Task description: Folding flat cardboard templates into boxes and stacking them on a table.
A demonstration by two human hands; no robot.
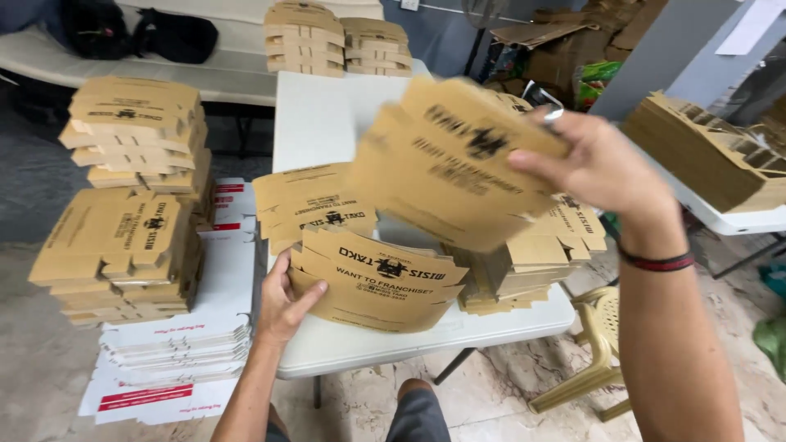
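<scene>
Flat brown printed cardboard box blank (458, 160), mid-transfer, pinched aloft in right hand (602, 168) over white tabletop (327, 115); curved stack of like blanks (372, 282) steadied by left hand (282, 303), probably needing square alignment on landing.

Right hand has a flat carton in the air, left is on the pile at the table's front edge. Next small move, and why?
Probably lower the lifted carton onto the front pile. The right hand holds it just above that pile, and the left hand braces the pile's left edge. The carton is blurred, so its exact tilt is unclear.
</scene>
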